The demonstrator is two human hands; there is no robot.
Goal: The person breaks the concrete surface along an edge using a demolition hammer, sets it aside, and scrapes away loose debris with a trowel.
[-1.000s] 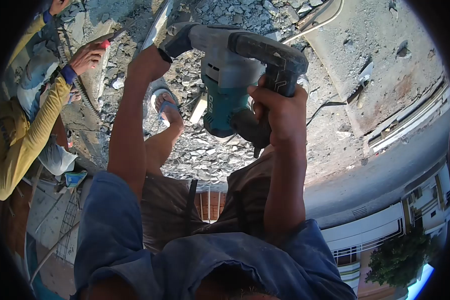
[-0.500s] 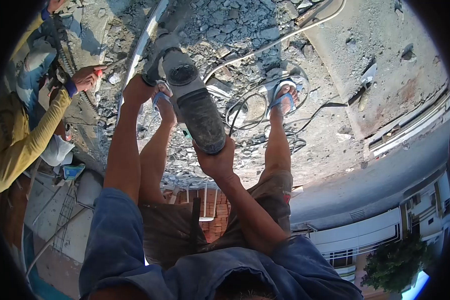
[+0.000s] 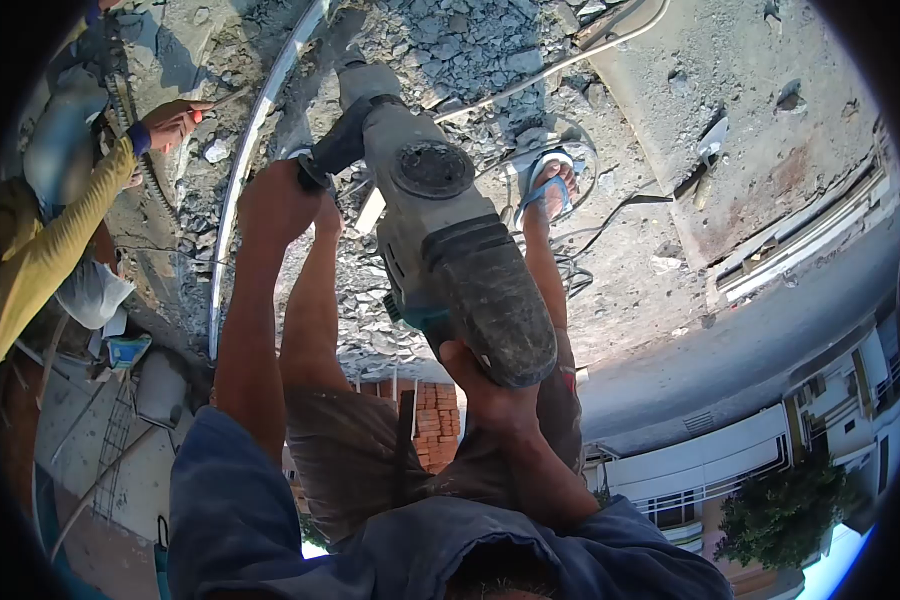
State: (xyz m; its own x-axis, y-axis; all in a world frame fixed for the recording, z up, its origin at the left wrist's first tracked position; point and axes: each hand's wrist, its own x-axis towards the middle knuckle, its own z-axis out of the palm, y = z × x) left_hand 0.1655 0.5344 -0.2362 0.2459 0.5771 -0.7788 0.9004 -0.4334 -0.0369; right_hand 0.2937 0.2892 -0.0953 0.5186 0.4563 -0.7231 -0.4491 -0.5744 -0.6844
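Observation:
A large grey demolition hammer (image 3: pixel 430 210), dusty and dark at its rear housing, slants across the middle of the view. My left hand (image 3: pixel 275 200) is closed around its black side handle near the front end. At the back, my right hand (image 3: pixel 495 395) grips the rear handle, which the housing partly hides. The tool's front end points away from me over broken concrete rubble (image 3: pixel 450 50); I cannot make out the bit's tip. My sandalled foot (image 3: pixel 550 185) stands to the right of the tool, and the other foot is hidden.
At left, a co-worker's hand (image 3: pixel 170 125) in a yellow sleeve holds a thin tool with a red grip. A pale curved strip (image 3: pixel 255 140) runs beside my left arm. A light cable (image 3: pixel 560 78) crosses the rubble. A trowel-like tool (image 3: pixel 708 150) lies at right.
The demolition hammer has come up closer to me and shifted right at its rear, with both hands still on it. The co-worker's hand has moved slightly away from me.

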